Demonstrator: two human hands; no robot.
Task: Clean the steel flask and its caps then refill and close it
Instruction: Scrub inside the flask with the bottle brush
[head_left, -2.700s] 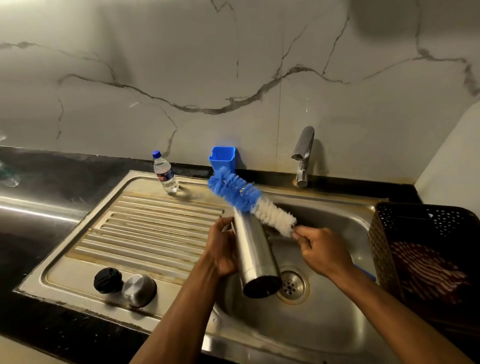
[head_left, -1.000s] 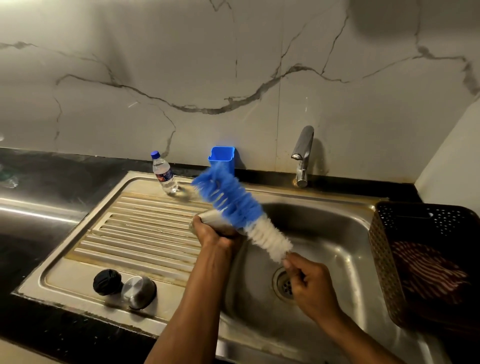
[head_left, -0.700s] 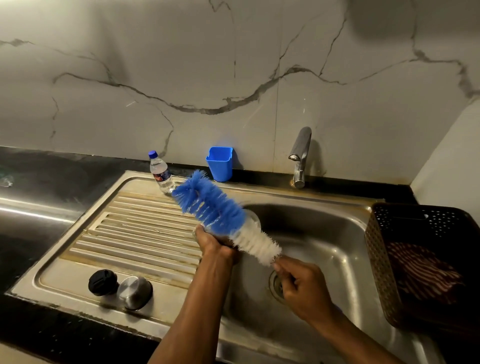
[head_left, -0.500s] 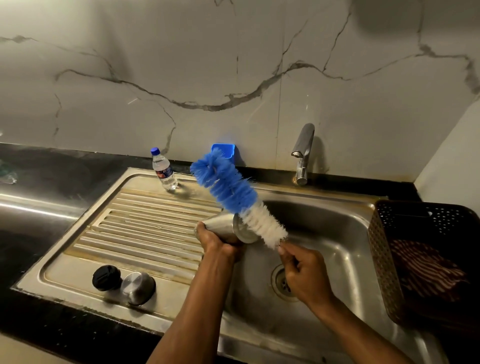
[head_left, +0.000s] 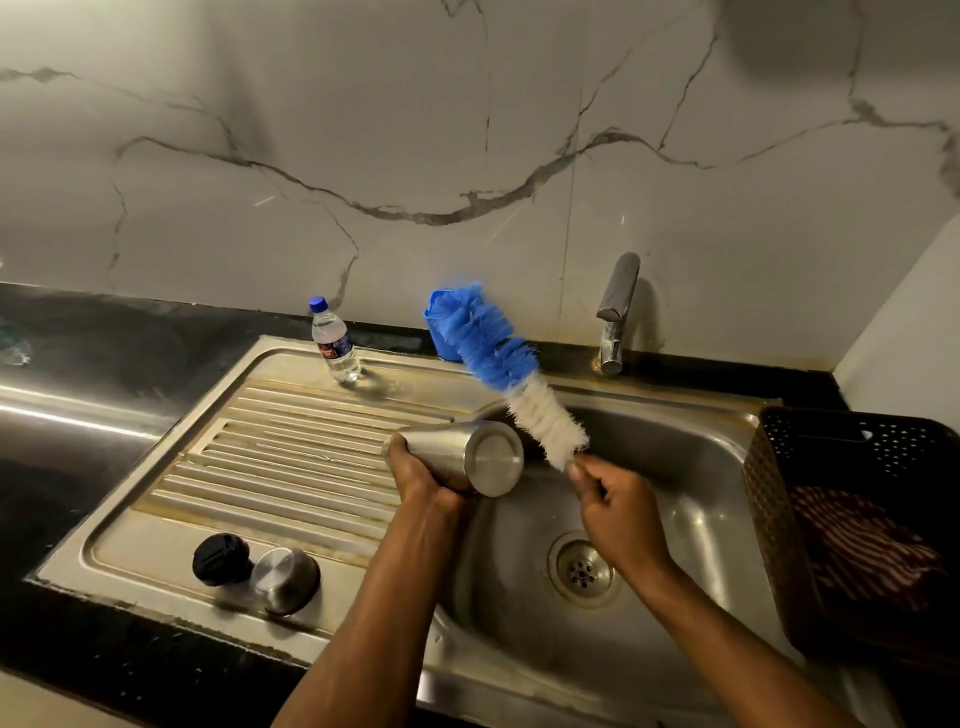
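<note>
My left hand (head_left: 415, 475) grips the steel flask (head_left: 470, 454), which lies almost level over the sink's left edge with its flat bottom turned toward me. My right hand (head_left: 615, 506) holds the handle of a blue and white bottle brush (head_left: 506, 366); the bristles slant up and back behind the flask's bottom end. On the drainboard near the front edge sit the black inner cap (head_left: 221, 558) and the steel outer cap (head_left: 285, 577), side by side.
The steel sink basin (head_left: 675, 467) with its drain (head_left: 582, 569) lies under my hands; the tap (head_left: 615, 312) stands behind it, no water running. A small water bottle (head_left: 335, 340) and a blue cup (head_left: 441, 332) stand at the back. A dark basket (head_left: 857, 519) holding cloth is right.
The flask has tipped from hanging mouth-down over the basin to almost level, bottom toward me. The brush has swung left over the drainboard and back to the right behind the flask.
</note>
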